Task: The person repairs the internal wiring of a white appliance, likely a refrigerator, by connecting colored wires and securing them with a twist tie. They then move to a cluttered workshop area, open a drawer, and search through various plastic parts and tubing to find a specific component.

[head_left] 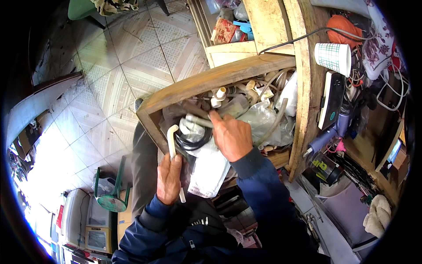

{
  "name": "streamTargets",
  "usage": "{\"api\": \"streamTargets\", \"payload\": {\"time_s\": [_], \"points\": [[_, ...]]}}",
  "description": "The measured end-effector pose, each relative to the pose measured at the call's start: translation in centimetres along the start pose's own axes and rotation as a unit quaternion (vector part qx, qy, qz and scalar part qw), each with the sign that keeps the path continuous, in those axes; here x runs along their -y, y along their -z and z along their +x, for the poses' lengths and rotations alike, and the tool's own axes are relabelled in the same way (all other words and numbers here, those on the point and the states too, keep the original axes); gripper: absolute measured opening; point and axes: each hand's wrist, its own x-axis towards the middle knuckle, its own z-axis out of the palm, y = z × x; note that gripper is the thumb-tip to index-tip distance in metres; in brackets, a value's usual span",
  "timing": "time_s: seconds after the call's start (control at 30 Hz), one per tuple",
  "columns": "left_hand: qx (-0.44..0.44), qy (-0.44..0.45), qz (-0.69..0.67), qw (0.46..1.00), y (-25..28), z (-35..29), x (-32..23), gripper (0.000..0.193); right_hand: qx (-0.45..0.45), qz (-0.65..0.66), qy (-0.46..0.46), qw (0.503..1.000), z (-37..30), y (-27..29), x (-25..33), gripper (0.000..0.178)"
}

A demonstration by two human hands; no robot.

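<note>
My left hand (168, 179) is closed around a cream-coloured bent plastic tube (172, 143), its curved end pointing up and its thin lower end showing below my palm. My right hand (233, 137) reaches into an open wooden drawer (193, 90), fingers curled on a pale grey tube (200, 121) that is smeared by motion. Beneath them lie a coil of black cable (193, 143) and a white paper packet (206, 171). Around my right hand the drawer holds see-through plastic bags (259, 121), a cream pipe fitting (218, 97) and a curved hose (278, 121).
To the right, a cluttered bench carries a paper cup (332, 58), an orange ball-like bundle (344, 31), a black-and-white device (330, 100) and tangled wires. A second open compartment (231, 31) lies beyond the drawer. A green stool (112, 202) stands on the tiled floor (127, 66) at left.
</note>
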Motion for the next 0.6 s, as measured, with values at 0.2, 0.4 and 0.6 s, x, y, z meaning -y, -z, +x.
{"api": "streamTargets", "payload": {"time_s": [0.2,0.4,0.6], "points": [[0.013,0.011,-0.046,0.999,0.2,0.1,0.1,0.032,-0.068,0.001,0.054,0.996,-2.7,-1.1,-0.1,0.024],[0.007,0.037,-0.061,0.997,-0.1,-0.5,-1.4,0.033,-0.074,0.039,0.083,0.993,-3.5,-1.4,-0.4,0.031],[0.002,-0.014,0.000,1.000,0.2,0.1,-0.2,0.032,0.013,0.047,0.057,0.997,-2.5,-0.1,-0.3,0.042]]}}
